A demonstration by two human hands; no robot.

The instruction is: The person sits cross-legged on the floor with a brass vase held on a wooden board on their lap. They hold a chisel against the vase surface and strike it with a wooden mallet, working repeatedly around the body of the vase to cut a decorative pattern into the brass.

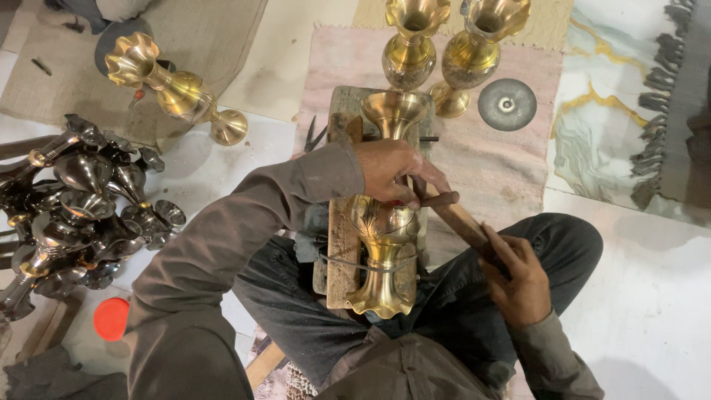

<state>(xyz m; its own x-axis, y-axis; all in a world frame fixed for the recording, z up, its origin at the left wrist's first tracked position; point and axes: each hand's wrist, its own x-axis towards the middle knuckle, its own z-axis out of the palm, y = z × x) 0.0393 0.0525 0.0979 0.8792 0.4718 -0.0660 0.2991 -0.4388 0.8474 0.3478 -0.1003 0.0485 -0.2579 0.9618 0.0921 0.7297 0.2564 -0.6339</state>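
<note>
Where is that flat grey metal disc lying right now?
In the head view, the grey disc lies at the upper right on the pink mat, just right of the two upright brass vases, beyond the person's hands.

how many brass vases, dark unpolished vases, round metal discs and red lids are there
shiny brass vases: 4 – one under the left hand, one lying on its side, two upright
dark vases: a heap, too tangled to count
round metal disc: 1
red lid: 1
total countable: 6

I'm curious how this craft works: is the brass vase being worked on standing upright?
No, the brass vase lies on its side along a wooden block, with the left hand resting on it.
</note>
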